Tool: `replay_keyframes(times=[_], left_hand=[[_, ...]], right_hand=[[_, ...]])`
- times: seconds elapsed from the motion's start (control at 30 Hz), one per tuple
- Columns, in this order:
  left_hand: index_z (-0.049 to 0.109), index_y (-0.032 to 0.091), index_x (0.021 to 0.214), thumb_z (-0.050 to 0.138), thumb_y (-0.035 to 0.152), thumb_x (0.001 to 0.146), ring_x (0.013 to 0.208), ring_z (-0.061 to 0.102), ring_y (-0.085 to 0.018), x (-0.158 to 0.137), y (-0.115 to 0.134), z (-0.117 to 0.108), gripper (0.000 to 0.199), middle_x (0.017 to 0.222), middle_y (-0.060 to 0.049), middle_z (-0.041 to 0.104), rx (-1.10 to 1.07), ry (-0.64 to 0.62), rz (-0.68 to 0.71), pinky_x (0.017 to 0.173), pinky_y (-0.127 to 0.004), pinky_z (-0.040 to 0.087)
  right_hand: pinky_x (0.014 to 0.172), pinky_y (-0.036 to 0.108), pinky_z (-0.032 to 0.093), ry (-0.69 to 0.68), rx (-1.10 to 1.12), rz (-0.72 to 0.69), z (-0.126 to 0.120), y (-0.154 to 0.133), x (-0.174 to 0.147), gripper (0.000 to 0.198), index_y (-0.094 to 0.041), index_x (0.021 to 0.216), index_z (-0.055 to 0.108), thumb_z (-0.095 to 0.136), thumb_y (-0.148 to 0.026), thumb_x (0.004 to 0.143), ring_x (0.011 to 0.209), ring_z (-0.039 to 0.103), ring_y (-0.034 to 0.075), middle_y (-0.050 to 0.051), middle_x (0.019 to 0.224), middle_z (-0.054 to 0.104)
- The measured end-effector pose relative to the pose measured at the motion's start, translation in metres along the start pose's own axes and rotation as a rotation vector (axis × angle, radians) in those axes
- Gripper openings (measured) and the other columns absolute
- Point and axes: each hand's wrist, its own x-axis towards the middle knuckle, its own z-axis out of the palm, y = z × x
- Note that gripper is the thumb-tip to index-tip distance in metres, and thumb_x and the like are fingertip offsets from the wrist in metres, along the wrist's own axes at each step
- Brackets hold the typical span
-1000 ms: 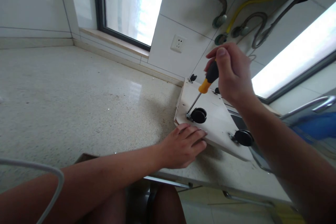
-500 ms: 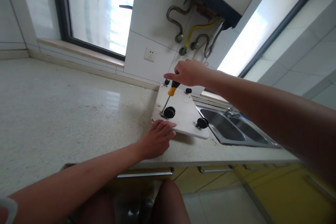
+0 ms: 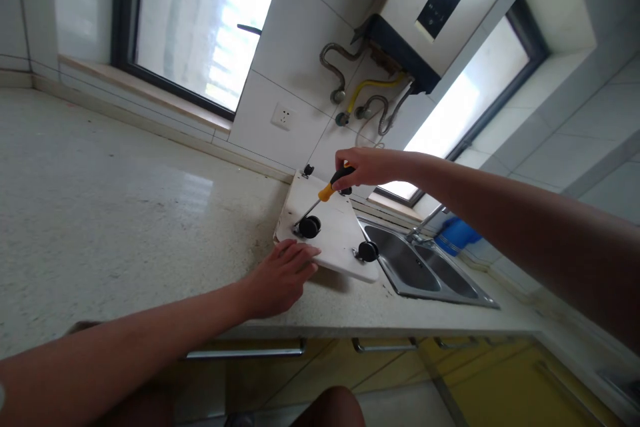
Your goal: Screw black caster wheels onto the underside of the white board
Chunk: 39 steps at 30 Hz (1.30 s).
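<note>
A white board point(image 3: 331, 248) lies on the counter with black caster wheels at its corners, wheels up. My right hand point(image 3: 364, 168) is wrapped round the black and yellow handle of a screwdriver point(image 3: 326, 193). The tool slants down to the left, its tip at the metal plate of the near-left caster point(image 3: 309, 227); the screw itself is too small to make out. At the board's near edge, the fingers of my left hand point(image 3: 275, 285) are closed over the rim beside that caster. Another caster point(image 3: 369, 251) sits at the near-right corner. My right hand partly covers the far-right one.
Right of the board is a double steel sink point(image 3: 400, 260) with a tap and a blue container point(image 3: 456, 235) behind it. A tiled wall with a socket point(image 3: 283, 117) and heater pipes rises behind. Yellow cabinets with metal handles point(image 3: 383, 347) run below the counter point(image 3: 165, 247).
My right hand has lowered and the screwdriver now leans more to the right, its tip still by the same caster. The whole view has shifted and tilted. My left hand stays on the board.
</note>
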Motion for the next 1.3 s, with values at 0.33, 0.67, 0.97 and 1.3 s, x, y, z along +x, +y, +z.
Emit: replay_keyframes(times=[0.33,0.67,0.97,1.3], left_hand=[[0.069,0.02,0.126,0.07,0.016,0.095,0.142,0.054,-0.031,-0.002,-0.002,0.005,0.032,0.154,-0.012,0.069,0.002,0.029,0.005,0.124,-0.051,0.03],[0.074,0.022,0.123,0.071,0.02,0.095,0.148,0.05,-0.031,-0.003,-0.003,0.007,0.028,0.16,-0.011,0.067,0.051,0.034,0.012,0.133,-0.05,0.023],[0.072,0.02,0.133,0.068,0.022,0.097,0.15,0.05,-0.031,-0.003,-0.003,0.006,0.036,0.163,-0.012,0.064,0.071,0.011,0.007,0.136,-0.05,0.021],[0.071,0.019,0.132,0.068,0.022,0.098,0.149,0.049,-0.03,-0.004,-0.003,0.008,0.035,0.162,-0.012,0.066,0.043,0.028,0.003,0.135,-0.051,0.019]], right_hand=[[0.077,0.032,0.046,-0.033,0.013,-0.045,-0.008,-0.012,0.009,0.066,-0.023,0.131,0.069,0.094,-0.058,0.08,0.093,0.07,0.022,0.009,0.119,0.08],[0.074,0.034,0.043,0.004,-0.051,-0.027,-0.001,-0.007,0.013,0.052,-0.017,0.112,0.072,0.078,-0.066,0.095,0.08,0.065,0.02,0.01,0.102,0.079],[0.076,0.035,0.041,0.056,-0.075,-0.081,-0.001,-0.013,0.017,0.052,-0.017,0.09,0.073,0.071,-0.067,0.102,0.083,0.064,0.02,0.01,0.089,0.076],[0.078,0.03,0.052,0.039,0.06,-0.105,-0.012,-0.006,0.007,0.04,-0.021,0.115,0.074,0.092,-0.046,0.089,0.085,0.072,0.016,0.005,0.108,0.081]])
